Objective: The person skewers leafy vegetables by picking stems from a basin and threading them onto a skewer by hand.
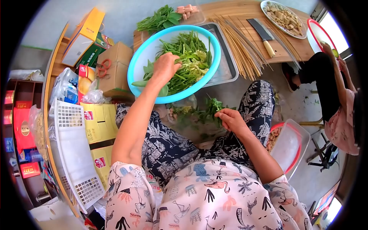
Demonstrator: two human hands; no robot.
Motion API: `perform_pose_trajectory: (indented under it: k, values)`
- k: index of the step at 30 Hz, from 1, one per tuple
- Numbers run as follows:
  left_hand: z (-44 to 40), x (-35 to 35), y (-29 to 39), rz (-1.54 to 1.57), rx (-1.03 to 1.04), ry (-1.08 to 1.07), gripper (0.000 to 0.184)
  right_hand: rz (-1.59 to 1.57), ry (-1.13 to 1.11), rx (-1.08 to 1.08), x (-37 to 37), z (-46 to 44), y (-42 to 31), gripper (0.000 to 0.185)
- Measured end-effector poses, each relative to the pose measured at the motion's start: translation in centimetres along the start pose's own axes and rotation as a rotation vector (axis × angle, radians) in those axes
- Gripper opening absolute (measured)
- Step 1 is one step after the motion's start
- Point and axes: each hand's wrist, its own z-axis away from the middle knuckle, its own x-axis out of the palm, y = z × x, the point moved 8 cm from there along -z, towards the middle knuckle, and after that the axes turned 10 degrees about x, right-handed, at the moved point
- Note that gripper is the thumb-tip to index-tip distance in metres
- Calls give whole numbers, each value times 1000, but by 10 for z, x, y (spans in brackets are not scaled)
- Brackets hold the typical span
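Note:
My left hand (166, 69) is inside a white basin with a light blue rim (134, 63), its fingers closed on the leafy greens (191, 50) heaped there. Pale yellowish leaves lie among the green stems. Above the floor between my knees, my right hand (232, 121) pinches a small bunch of leafy greens (213, 107). A thin stick seems to run through that bunch, but most of it is hidden. More loose greens (186, 109) lie below, blurred and partly covered by the basin and my hand.
Behind the basin are a metal tray (229, 67), bamboo skewers (239, 46), a cleaver (262, 34) and a plate of tan food pieces (283, 18). Boxes (115, 65) stand left. Right, another person's hands (337, 57) hold something green; a clear plastic bin (301, 132) sits by my knee.

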Motion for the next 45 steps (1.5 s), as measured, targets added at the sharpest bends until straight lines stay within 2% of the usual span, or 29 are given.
perform_pose_trajectory:
  k: [3, 6, 9, 10, 11, 17, 19, 21, 23, 26, 27, 31, 33, 35, 36, 40, 43, 45]
  values:
    - [2, -17, -9, 72, -30, 99, 15, 13, 29, 7, -2, 1, 2, 18]
    - [12, -35, -37, 341, -121, 169, 16, 18, 32, 9, -1, 2, 1, 18]
    - [31, -73, -42, 722, -126, 362, 17, 57, 44, 33, 2, 1, 0, 20]
    - [41, -89, -34, 830, -289, 386, 15, 61, 49, 40, 3, 2, -1, 20]
    - [42, -102, -37, 975, -134, 523, 13, 65, 55, 45, 2, 3, -2, 20]
    - [62, -125, -66, 751, -204, 529, 17, 57, 90, -77, -2, 3, -1, 19]
    - [75, -133, -75, 655, -274, 512, 21, 51, 101, -55, -2, 7, 0, 21]
    - [84, -151, -59, 723, -199, 531, 20, 64, 112, -80, -4, 8, 0, 21]
    - [99, -180, -41, 779, -79, 699, 18, 60, 129, -103, -5, 15, -3, 22]
    - [133, -188, -36, 1024, -130, 800, 16, 51, 124, -142, -11, 14, 2, 21]
    - [149, -187, -39, 947, -186, 770, 18, 44, 117, -169, -13, 12, 3, 21]
    - [230, -189, -19, 925, -278, 916, 22, 29, 129, -211, -18, 22, -4, 22]
    - [273, -194, -21, 994, -332, 986, 20, 18, 135, -203, -21, 26, -7, 22]
    - [309, -207, -9, 913, -346, 1120, 14, 5, 133, -193, -19, 27, -10, 23]
    - [319, -214, 0, 892, -324, 1140, 10, 1, 130, -207, -18, 28, -11, 23]
    - [351, -239, 21, 792, -215, 1182, 14, 22, 128, -206, -13, 34, -14, 24]
    - [354, -241, 34, 804, -232, 1200, 15, 53, 124, -191, -8, 39, -14, 24]
    - [348, -229, 43, 808, -361, 1154, 17, 73, 117, -207, -3, 45, -21, 24]
